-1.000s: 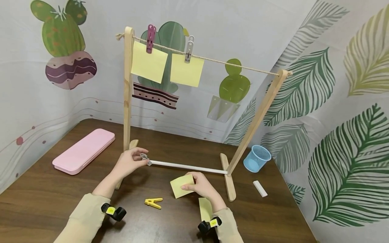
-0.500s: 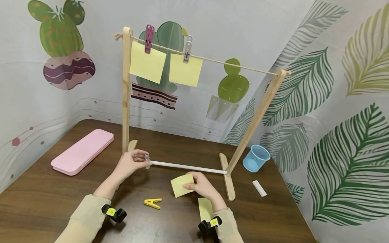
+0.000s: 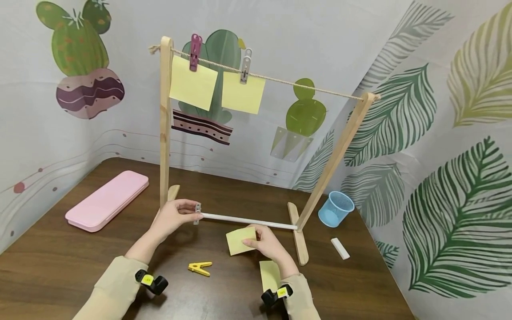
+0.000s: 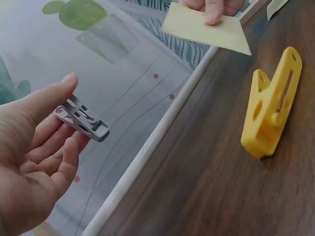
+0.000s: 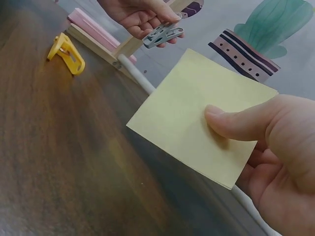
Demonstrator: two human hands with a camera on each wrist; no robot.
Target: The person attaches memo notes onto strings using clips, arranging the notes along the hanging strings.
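My left hand [image 3: 174,218] pinches a grey clothespin [image 4: 83,118] between thumb and fingers, near the left end of the white rod [image 3: 248,220]. In my right hand [image 3: 270,246] a yellow sticky note [image 5: 197,118] is gripped, thumb on its face. On the table between the arms lies a yellow clothespin [image 3: 200,268]. Another yellow note [image 3: 270,274] lies under the right wrist. Overhead, a purple clothespin [image 3: 195,52] and a second grey clothespin [image 3: 246,66] fix two yellow notes [image 3: 194,84] to the string [image 3: 304,86].
A wooden frame with a left post [image 3: 165,120] and a slanting right post [image 3: 336,160] carries the string. At left lies a pink case [image 3: 108,200]. A blue mesh cup [image 3: 336,209] and a white eraser [image 3: 340,248] are at right. A patterned cloth hangs behind.
The grey clothespin in my left hand has turned from slanting to upright, and the fingers around it have shifted. My right hand keeps the note nearly in place.
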